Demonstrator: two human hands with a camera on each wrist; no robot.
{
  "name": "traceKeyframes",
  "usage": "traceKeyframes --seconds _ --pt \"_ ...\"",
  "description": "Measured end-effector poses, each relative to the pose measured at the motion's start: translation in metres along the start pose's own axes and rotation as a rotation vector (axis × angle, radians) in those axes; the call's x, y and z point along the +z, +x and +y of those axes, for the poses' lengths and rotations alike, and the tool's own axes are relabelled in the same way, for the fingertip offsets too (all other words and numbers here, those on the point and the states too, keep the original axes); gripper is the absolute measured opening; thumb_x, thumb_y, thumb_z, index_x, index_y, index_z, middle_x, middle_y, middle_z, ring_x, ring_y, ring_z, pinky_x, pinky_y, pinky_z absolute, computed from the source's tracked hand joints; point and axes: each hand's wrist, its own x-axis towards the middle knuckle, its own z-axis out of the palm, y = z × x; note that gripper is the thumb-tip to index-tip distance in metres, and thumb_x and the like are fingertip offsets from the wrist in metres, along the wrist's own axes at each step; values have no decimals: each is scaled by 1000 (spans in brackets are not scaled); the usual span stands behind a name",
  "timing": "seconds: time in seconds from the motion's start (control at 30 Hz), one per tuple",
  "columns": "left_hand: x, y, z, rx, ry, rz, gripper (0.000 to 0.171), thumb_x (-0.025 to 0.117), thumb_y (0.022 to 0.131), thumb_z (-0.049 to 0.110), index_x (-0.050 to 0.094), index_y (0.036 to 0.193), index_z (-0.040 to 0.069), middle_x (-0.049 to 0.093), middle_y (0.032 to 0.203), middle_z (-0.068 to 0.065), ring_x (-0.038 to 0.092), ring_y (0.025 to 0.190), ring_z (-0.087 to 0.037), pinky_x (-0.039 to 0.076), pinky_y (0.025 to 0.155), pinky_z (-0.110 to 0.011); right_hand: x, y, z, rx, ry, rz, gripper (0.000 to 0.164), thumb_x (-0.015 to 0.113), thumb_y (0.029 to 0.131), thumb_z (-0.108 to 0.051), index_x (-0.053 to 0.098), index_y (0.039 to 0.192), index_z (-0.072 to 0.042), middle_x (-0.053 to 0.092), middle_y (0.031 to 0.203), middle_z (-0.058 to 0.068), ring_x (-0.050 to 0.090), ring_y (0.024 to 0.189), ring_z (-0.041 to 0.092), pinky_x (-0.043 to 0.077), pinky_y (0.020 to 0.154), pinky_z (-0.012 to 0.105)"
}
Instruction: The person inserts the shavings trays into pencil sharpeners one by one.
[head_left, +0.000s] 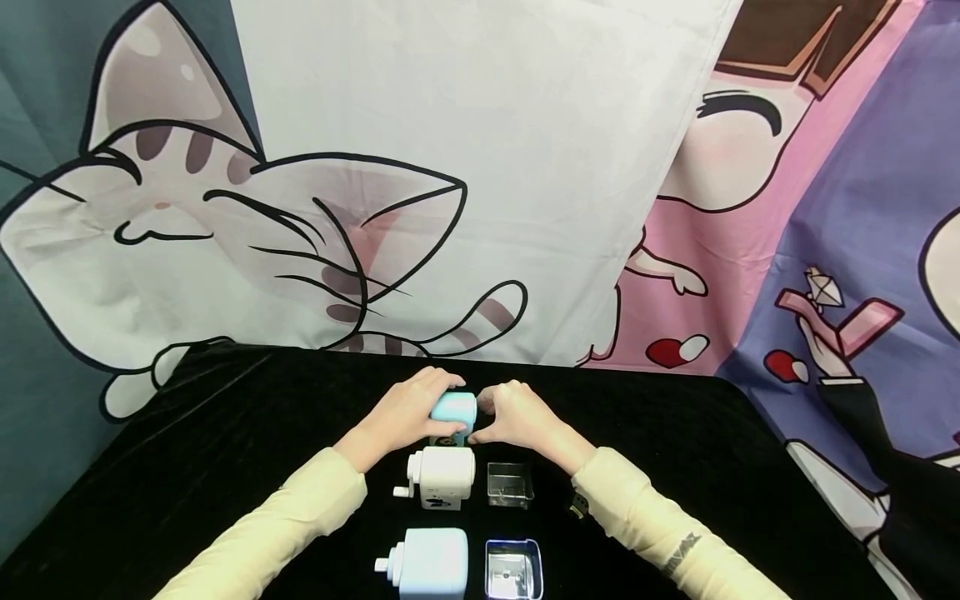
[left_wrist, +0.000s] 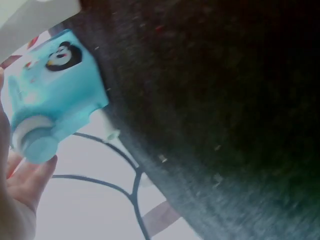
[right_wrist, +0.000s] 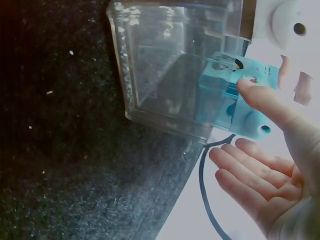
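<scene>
A light blue crank pencil sharpener with a penguin-like picture stands at the far part of the black cloth. My left hand holds it from the left, thumb in front and fingers behind, around its crank side. On the other side is my right hand, thumb and fingers spread apart beside the sharpener. In the right wrist view the right thumb overlaps the sharpener's face, while the relaxed fingers lie below it. The sharpener's drawer slot shows blue through a clear plastic drawer in the foreground.
Nearer me are a white crank sharpener and a pale blue one, in line with the held one. Clear drawers stand to their right, one by the white sharpener and another closer. A cartoon cat curtain hangs behind.
</scene>
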Motion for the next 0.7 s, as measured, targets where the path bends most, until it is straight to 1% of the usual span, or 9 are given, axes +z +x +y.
traceKeyframes --seconds 0.17,0.3,0.43,0.53,0.7 --pt "-13 4 5 3 17 47 58 68 73 49 51 117 15 55 111 1 48 98 -10 49 70 -32 -10 -1 -3 34 8 8 43 79 62 -38 67 91 -8 70 85 2 62 77 10 51 69 26" --pt "-20 5 10 17 1 64 56 68 74 48 52 116 15 55 112 0 48 100 -11 49 73 -33 -17 -2 -6 57 16 14 46 80 62 -38 67 93 -6 70 85 3 62 78 10 51 71 26" --pt "-22 3 14 39 -16 61 53 68 75 47 52 115 15 56 110 1 48 96 -9 49 73 -31 -21 -4 -6 71 14 9 46 79 63 -38 67 95 -7 70 85 2 62 79 8 51 72 25" --pt "-23 1 15 54 -12 71 52 68 75 46 53 114 15 57 108 1 48 94 -8 49 72 -29 -23 -6 -5 83 24 11 46 79 63 -37 67 95 -6 70 86 4 62 78 9 51 71 26" --pt "-23 -1 16 47 0 81 52 68 74 47 53 113 16 57 106 2 49 93 -8 49 71 -29 -28 -11 -4 96 54 15 47 79 64 -35 66 97 -3 70 88 7 63 80 11 51 72 29"
